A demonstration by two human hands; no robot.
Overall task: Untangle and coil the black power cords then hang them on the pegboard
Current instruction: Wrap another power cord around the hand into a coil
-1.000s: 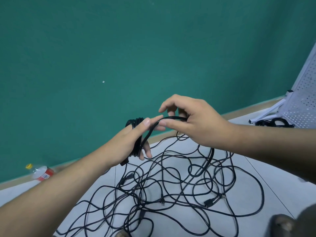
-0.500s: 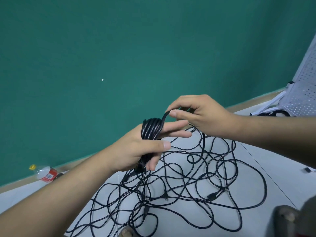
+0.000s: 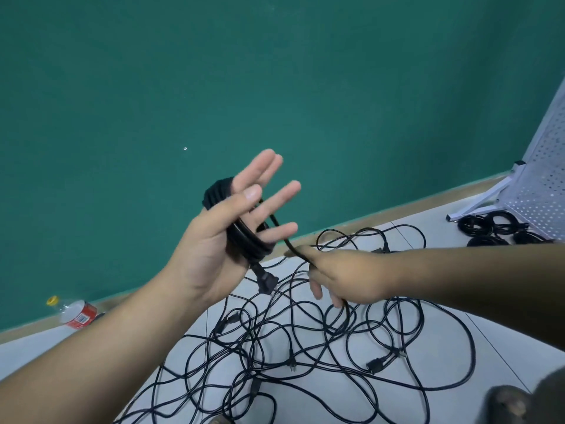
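The left hand, fingers spread straight, is carrying a tight coil of black rubber power cord round its palm — its free strand is slanting down and right from that coil into the right hand, pinching it just beside.

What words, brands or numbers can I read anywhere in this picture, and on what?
None can be read.
On the plastic bottle: a red label with a white printed patch, too blurred to read.
On the plug of the coiled cord: no legible marking.
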